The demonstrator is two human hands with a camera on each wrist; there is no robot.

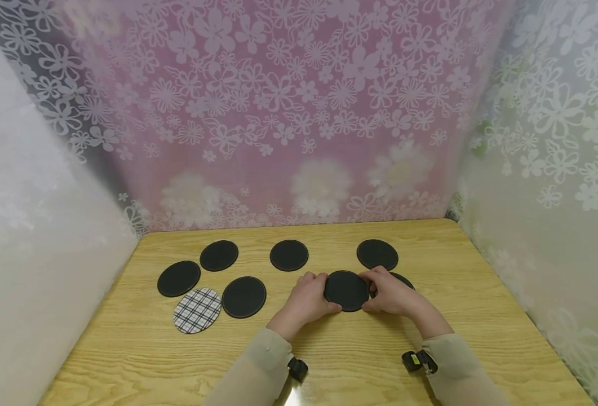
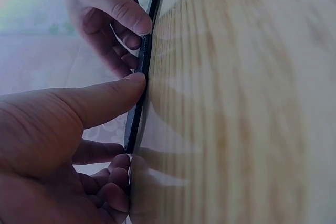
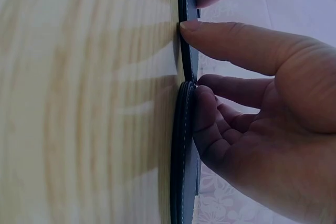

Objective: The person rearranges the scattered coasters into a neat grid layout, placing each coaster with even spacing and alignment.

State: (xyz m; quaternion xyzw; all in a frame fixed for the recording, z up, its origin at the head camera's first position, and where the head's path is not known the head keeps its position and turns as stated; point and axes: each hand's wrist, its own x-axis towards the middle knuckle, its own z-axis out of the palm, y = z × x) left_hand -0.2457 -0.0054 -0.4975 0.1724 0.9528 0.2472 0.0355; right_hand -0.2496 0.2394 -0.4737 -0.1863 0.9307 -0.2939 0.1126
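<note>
Both hands are at one round black coaster that lies low over the table, dark face up. My left hand grips its left rim, thumb at the near edge and fingers at the far side. On the opposite rim, the thumb and fingers of my right hand pinch it. The left wrist view gives the held coaster edge-on, with both thumbs on its near edge. Partly covered by my right hand is another black coaster; its stitched, layered edge shows close under the curled fingers in the right wrist view.
Left of the hands lie a plaid black-and-white coaster and black coasters, two of them farther left. Behind are a black coaster and, at back right, another black coaster. Flowered curtains enclose the wooden table.
</note>
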